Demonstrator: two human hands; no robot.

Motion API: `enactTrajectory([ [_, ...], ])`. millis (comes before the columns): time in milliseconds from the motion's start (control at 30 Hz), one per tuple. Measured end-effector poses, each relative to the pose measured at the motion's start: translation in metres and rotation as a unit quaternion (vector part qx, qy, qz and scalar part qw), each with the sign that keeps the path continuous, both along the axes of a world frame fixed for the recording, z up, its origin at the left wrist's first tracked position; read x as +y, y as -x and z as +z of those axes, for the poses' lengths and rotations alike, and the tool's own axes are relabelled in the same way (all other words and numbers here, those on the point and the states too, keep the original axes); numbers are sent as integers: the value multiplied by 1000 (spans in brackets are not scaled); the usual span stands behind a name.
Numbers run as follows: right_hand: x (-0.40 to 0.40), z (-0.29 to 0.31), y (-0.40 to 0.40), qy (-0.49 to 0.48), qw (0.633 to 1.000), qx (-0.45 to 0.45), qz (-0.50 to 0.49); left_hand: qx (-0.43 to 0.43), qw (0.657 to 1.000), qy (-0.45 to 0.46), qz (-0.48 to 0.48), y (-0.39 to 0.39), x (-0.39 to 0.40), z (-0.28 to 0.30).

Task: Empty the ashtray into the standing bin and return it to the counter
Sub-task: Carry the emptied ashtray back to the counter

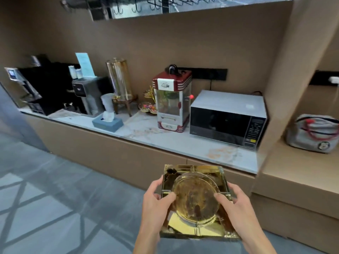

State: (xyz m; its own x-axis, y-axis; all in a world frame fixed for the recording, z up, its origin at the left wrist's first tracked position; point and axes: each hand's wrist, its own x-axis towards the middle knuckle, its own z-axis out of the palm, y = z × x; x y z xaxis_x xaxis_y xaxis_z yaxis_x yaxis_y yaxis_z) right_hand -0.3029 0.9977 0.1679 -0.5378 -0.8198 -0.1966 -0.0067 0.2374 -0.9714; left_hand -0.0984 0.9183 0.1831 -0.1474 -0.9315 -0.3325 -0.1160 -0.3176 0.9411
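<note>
We held the ashtray (197, 202) level between both hands, left hand (156, 200) and right hand (236, 204) each clamped on a side, thumbs over the rim, ahead of the counter (165, 136) and off it. Its round bowl looked stained, with no loose ash we could make out. Glassy and probably heavy, it could slip from our grip or knock the counter edge beyond our fingers.
</note>
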Motion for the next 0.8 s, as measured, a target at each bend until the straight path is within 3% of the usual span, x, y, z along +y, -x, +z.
enactTrajectory([
  [333, -174, -15, -94, -10, 1000, 27, 2, -5, 1000, 5, -5, -91, -176, -10],
  [467, -237, -17, -134, -15, 998, 43, -40, -12, 999, 2, -36, -124, -256, -18],
  [800, -339, -24, -226, -19, 994, 72, -78, -21, 998, 17, -61, -208, -370, -22],
])
